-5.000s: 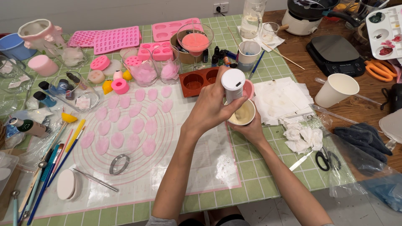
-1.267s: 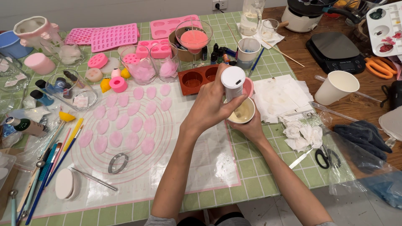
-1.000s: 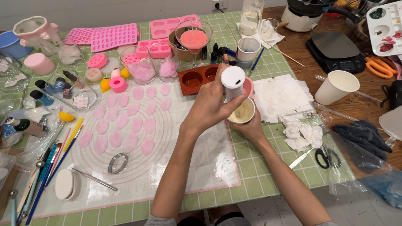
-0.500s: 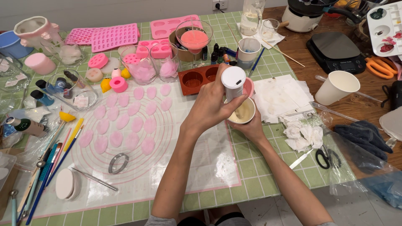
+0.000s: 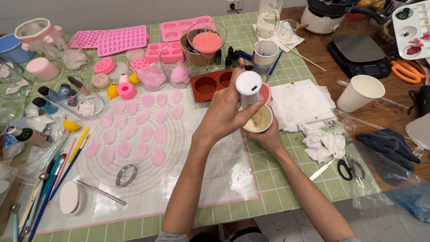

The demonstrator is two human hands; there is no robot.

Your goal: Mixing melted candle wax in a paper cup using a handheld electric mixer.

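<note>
Centrally, over the desk (image 5: pixel 268 179), the left hand (image 5: pixel 224 112) has its fingers wrapped round a white cylindrical mixer (image 5: pixel 248 89), held upright with its lower end inside a small paper cup (image 5: pixel 259 120) of pale cream liquid. The right hand (image 5: pixel 268 136) cups that cup from below and behind, fingers closed about its wall. Both hands meet just right of the pink-ringed silicone mat (image 5: pixel 148 179), where pale pink petal shapes (image 5: pixel 134 130) lie in loose rows.

Room is tight on the far side: a brown silicone mould (image 5: pixel 210 83) sits just behind the left hand, and a glass of pink liquid (image 5: pixel 207 42) stands beyond it. To the right, stained white paper towels (image 5: pixel 300 103) lie just beside the cup, with crumpled tissue (image 5: pixel 324 145) and scissors (image 5: pixel 347 168) nearer the desk's front edge. A taller white paper cup (image 5: pixel 360 92) stands well apart on the brown wood. The near part of the mat, between the forearms and the front edge, carries only a metal ring cutter (image 5: pixel 126 175) and a thin metal tool (image 5: pixel 101 192). Brushes (image 5: pixel 58 175) crowd the left edge.
</note>
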